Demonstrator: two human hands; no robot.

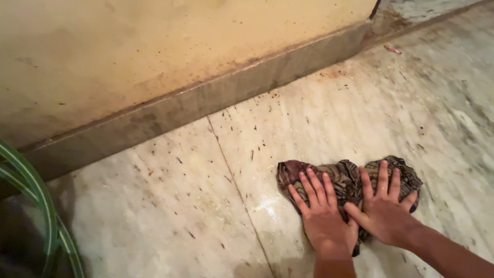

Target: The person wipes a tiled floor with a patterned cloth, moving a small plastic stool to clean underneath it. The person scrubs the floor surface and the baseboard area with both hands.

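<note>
my left hand (324, 213): it lies flat on the rag (347, 180), palm down. my fingers (314, 188) are spread out and straight, not clenched. they press on the left part of the rag and grasp nothing.
my right hand (383, 206): it lies flat on the right part of the rag, palm down. my fingers here are spread out too, pointing away from me. the thumb touches the side of my left hand. nothing is gripped.
both hands: they sit side by side, touching each other, on top of the rag.
rag: a dark, crumpled cloth with a brown and grey pattern. it lies bunched up on the floor (170, 206), under both my hands. its edges stick out to the left, to the right and past my fingertips.
floor: pale stone with grey streaks, covered in small dark specks and crumbs. a thin dark line (234, 180) runs across it, just left of the rag. a small wet shine (267, 206) shows beside my left hand.
wall (154, 46): a yellowish, stained wall stands past the rag, well apart from it. a grey strip (206, 100) runs along its bottom, where it meets the floor.
hose (43, 211): a green hose curves in the near left corner, far from my hands.
</note>
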